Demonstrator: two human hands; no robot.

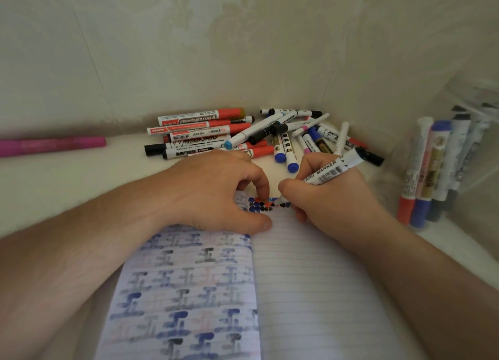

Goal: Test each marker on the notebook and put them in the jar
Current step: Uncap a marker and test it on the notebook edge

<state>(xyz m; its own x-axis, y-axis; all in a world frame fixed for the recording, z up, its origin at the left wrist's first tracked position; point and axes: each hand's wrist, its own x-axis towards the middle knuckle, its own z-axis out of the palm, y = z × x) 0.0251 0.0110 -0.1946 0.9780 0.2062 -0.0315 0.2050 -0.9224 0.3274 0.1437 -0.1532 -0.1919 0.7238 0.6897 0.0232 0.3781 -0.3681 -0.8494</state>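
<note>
There, marker (pixel 333 169) in right hand (pixel 328 197) (tip on notebook (pixel 310 278)).

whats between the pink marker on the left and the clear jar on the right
In the head view, the loose pile of whiteboard markers lies between the pink marker and the clear plastic jar, against the wall.

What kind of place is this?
Probably a home desk corner: patterned wallpaper behind, a lined notebook open on the white tabletop, and a pile of markers by the wall.
</note>
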